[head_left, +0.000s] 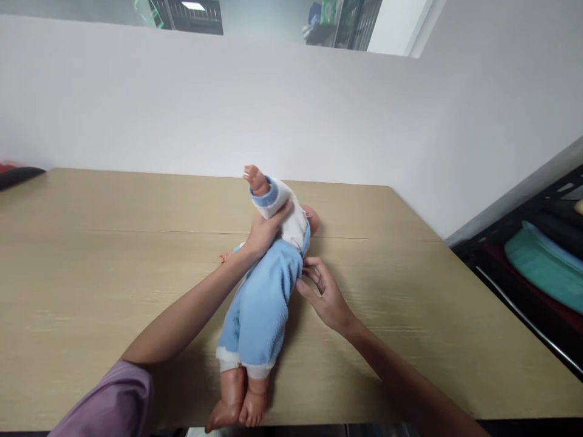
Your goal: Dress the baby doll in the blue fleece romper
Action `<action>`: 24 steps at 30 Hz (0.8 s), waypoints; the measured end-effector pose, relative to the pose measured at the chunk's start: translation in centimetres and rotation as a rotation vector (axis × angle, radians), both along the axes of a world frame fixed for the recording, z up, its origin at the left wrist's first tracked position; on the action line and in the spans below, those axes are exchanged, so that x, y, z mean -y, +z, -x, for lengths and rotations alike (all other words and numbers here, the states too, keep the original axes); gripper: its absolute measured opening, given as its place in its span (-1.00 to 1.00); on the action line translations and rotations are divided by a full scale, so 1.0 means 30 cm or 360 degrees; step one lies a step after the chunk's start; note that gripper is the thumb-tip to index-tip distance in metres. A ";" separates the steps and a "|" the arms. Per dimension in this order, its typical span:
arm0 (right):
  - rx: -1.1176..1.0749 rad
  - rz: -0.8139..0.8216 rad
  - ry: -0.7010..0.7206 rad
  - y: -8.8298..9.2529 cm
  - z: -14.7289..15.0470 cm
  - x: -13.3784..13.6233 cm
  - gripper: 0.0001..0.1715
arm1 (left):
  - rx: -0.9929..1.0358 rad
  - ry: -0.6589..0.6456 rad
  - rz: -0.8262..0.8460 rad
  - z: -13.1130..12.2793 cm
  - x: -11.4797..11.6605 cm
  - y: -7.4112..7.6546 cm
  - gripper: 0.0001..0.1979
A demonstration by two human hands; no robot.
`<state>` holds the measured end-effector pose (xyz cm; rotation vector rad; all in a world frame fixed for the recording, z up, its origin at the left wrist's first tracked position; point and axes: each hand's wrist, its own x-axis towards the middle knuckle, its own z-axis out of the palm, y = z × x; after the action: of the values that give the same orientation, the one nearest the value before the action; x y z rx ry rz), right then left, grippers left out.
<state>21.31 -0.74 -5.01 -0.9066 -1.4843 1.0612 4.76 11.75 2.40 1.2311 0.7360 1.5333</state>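
Note:
A baby doll (264, 297) in blue overalls and a white top lies tilted on its side on the wooden table (136, 243), bare feet toward me. Its head is at the far end, mostly hidden behind its body, and one arm sticks up. My left hand (265, 233) is wrapped around the doll's upper body below that raised arm. On the other side, my right hand (325, 294) is at the back of the overalls near the waist, fingers apart and curved, the tips at the cloth. Whether those fingertips pinch any fabric is hard to see.
A white wall (204, 103) with a window opening rises behind the table's far edge. To the right, a dark rack (510, 285) holds folded cloths, one of them a green cloth (542, 267). At the far left edge lies a black object (20, 177).

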 end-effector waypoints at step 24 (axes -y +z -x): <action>-0.0327 -0.0060 -0.0004 0.096 0.212 -0.189 -0.51 | 0.0819 -0.0295 0.0388 0.166 -0.165 -0.045 -0.44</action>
<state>14.95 4.94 -2.12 -0.7492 -1.3277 1.0872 -0.22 16.70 1.05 0.6609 0.4371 1.4692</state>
